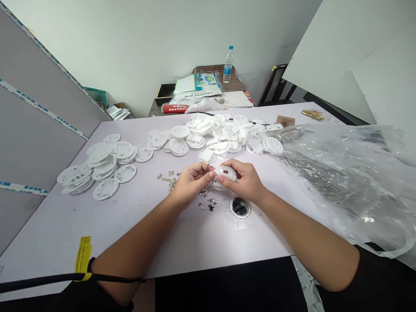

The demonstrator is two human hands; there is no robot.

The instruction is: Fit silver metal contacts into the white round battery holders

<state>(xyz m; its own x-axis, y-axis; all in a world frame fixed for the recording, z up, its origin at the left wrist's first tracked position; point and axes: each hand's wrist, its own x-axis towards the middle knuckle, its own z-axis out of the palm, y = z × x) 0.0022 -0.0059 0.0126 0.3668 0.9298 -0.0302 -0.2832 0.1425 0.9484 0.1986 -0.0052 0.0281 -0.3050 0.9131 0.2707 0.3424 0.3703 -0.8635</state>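
A white round plastic cover [228, 172] with a small rectangular slot is tilted up in my right hand [243, 178], its thumb on the front and fingers behind. At the cover's left edge, my left hand [191, 181] is closed in a pinch. A thin dark sliver [207, 166] shows by its fingertips; whether it is a tool or a part I cannot tell. Below the hands lie small metal contact pieces [171, 181], some hidden by the left hand. A round black-centred dish with a white rim [240, 207] sits just below the right hand.
White round plastic parts lie piled at the left [104, 162] and along the back of the table [214, 132]. A large clear plastic bag [338, 182] covers the right side. Gold-coloured pieces [312, 114] lie at the far right. A black cable [48, 282] crosses my left arm.
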